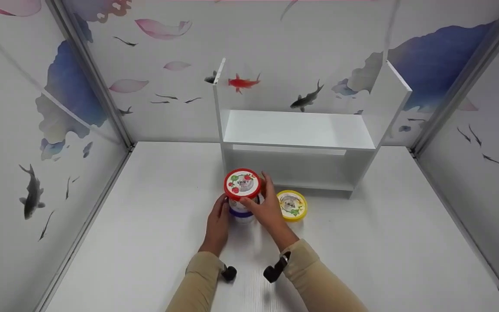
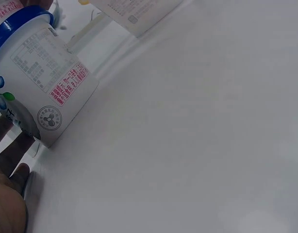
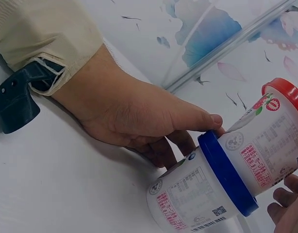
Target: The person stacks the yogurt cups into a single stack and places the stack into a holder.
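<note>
A white tub with a red lid (image 1: 242,183), printed with strawberries, stands on the blue lid of a second white tub (image 3: 192,191). My right hand (image 1: 271,212) holds the red-lidded tub, thumb in front and fingers round its far right side; some of its fingers (image 3: 286,198) show at the edge of the right wrist view. From the left, my left hand (image 1: 218,224) grips the blue-lidded tub. Its fingers reach behind that tub in the right wrist view, with the thumb by the blue rim. Just right of the stack is a yellow-lidded tub (image 1: 292,205), touched by neither hand.
Behind the tubs stands a white shelf unit (image 1: 299,130) with tall side panels and a lower compartment. The white table (image 1: 154,225) extends to both sides. Printed walls (image 1: 176,108) with fish and petals enclose it at left, back and right.
</note>
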Demonstrator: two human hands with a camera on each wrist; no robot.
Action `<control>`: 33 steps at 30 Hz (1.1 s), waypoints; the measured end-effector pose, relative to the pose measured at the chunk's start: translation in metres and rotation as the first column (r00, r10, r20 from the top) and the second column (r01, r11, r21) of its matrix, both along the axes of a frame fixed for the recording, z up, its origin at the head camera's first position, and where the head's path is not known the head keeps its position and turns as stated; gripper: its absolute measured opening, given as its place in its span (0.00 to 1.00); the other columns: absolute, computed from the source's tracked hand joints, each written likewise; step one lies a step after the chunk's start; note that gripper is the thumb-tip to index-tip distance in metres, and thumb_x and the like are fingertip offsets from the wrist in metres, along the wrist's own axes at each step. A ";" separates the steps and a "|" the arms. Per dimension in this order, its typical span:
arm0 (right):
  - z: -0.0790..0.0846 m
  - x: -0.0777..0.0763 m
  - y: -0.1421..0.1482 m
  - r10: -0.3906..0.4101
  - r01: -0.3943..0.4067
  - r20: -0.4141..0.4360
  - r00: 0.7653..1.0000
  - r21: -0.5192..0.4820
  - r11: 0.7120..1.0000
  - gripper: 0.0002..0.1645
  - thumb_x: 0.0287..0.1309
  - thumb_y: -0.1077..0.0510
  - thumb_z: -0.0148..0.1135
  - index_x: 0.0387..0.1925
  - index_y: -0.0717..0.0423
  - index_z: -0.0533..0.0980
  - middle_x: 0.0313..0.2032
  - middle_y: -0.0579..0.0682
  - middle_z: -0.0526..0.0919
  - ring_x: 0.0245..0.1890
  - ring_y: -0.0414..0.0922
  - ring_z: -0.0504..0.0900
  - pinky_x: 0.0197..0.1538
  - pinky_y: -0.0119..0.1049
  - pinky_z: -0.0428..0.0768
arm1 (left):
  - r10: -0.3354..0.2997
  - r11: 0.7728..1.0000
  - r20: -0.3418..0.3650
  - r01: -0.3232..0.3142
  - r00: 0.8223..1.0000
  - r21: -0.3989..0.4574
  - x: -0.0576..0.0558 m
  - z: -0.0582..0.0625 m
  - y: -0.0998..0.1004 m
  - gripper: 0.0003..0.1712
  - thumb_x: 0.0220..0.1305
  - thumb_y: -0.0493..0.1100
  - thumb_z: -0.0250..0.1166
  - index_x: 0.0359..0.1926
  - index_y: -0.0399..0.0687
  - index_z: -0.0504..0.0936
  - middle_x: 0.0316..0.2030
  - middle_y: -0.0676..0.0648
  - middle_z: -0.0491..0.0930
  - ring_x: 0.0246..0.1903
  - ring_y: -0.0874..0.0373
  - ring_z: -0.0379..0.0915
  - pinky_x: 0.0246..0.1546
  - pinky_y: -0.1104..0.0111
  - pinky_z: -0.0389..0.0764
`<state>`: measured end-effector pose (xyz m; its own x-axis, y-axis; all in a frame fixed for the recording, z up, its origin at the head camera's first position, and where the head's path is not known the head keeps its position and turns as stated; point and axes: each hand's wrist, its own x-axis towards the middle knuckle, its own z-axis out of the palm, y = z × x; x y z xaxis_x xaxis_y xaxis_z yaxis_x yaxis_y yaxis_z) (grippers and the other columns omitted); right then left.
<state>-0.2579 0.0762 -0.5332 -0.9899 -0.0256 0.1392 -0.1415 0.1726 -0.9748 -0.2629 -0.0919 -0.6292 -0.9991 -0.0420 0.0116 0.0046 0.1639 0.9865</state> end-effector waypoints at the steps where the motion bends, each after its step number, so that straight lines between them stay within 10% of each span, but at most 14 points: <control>1: 0.000 0.000 0.002 0.002 -0.002 -0.010 1.000 0.000 1.000 0.67 0.49 0.38 0.78 0.79 0.49 0.49 0.74 0.57 0.63 0.75 0.54 0.62 0.74 0.51 0.62 | -0.001 1.000 0.001 0.001 1.000 0.000 0.000 0.000 0.000 0.42 0.67 0.77 0.45 0.77 0.69 0.60 0.75 0.56 0.60 0.76 0.56 0.50 0.74 0.54 0.57; 33: -0.016 0.003 0.092 -0.086 0.109 -0.132 0.987 0.176 0.978 0.55 0.53 0.43 0.78 0.76 0.45 0.59 0.71 0.47 0.70 0.74 0.50 0.62 0.74 0.59 0.58 | -0.006 1.000 -0.031 0.007 1.000 0.016 0.000 0.001 -0.001 0.33 0.76 0.66 0.49 0.77 0.66 0.62 0.76 0.55 0.61 0.77 0.53 0.50 0.75 0.52 0.55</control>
<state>-0.2546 0.1679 -0.5489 -0.9644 0.0340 0.2623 -0.2324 0.3643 -0.9018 -0.2632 -0.0929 -0.6285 -0.9985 -0.0360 0.0416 0.0358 0.1475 0.9884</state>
